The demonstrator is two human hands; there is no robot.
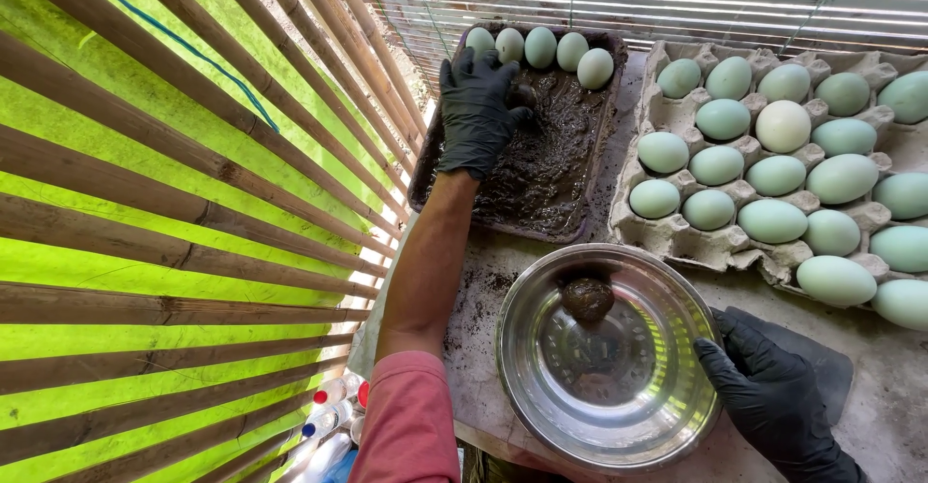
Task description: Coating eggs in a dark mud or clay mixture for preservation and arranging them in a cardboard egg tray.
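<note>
Left hand in mud tray, right hand at steel bowl

The gloved left hand (476, 111) curled around a mud-coated egg (522, 96) in the tray (592, 214), clean eggs (539, 47) just beyond it. The gloved right hand (768, 396) lay against the steel bowl (541, 396) rim, fingers loosely bent, egg carton (667, 236) beyond.
</note>
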